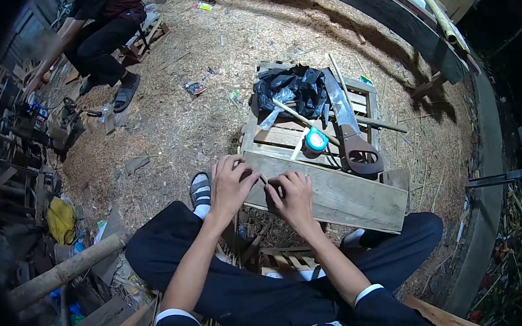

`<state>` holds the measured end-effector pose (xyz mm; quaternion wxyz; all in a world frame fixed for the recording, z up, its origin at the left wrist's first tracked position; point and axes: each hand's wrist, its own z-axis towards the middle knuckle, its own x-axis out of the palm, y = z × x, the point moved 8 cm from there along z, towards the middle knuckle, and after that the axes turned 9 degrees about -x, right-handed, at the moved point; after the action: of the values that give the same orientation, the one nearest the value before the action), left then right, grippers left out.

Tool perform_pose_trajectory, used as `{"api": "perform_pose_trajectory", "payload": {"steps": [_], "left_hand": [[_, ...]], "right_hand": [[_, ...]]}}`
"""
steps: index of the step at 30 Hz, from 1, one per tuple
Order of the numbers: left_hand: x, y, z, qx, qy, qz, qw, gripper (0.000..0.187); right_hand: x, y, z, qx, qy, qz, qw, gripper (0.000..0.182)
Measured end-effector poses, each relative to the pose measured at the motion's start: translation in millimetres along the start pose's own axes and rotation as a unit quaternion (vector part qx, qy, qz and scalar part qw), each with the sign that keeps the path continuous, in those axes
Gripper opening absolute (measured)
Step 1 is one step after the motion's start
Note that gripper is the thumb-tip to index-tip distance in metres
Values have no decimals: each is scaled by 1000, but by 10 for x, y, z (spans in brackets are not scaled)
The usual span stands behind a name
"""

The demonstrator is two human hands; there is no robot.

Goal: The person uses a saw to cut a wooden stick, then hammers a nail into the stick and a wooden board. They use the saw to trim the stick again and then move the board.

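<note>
A wooden board (357, 198) lies across the slatted stand in front of my knees. Over its left part my left hand (231, 187) is bent, with thumb and fingers drawn together. Close beside it my right hand (293, 196) is curled, knuckles up, resting at the board. Between the two sets of fingertips a short thin piece (264, 179) shows; it is too small to name. Just beyond the hands are a blue tape measure (316, 139) and a handsaw (351, 130) with a brown handle, lying with its blade pointing away.
Black plastic bags (304, 91) and thin sticks lie on the slatted wooden stand (249, 130). Wood shavings cover the ground. At upper left another person (104, 37) sits on a low seat. A round pole (65, 271) and scrap wood lie at left; a concrete edge (489, 143) runs along the right.
</note>
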<state>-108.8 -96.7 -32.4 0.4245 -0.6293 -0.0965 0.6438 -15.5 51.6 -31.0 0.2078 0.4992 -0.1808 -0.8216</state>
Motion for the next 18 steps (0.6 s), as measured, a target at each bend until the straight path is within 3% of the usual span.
{"api": "perform_pose_trajectory", "payload": {"steps": [7, 8, 13, 17, 18], "left_hand": [[23, 107, 3, 5, -22, -38, 999, 32], [111, 179, 29, -16, 32, -68, 997, 37], [85, 94, 78, -7, 51, -34, 998, 50], [41, 45, 84, 15, 57, -33, 998, 62], [39, 62, 88, 14, 58, -33, 998, 62]], "right_hand": [[160, 4, 140, 22, 11, -19, 1000, 16], [179, 10, 154, 22, 13, -18, 1000, 16], [126, 22, 187, 25, -21, 18, 999, 19], [-135, 79, 214, 8, 7, -30, 999, 47], [-95, -27, 148, 7, 58, -51, 997, 77]]}}
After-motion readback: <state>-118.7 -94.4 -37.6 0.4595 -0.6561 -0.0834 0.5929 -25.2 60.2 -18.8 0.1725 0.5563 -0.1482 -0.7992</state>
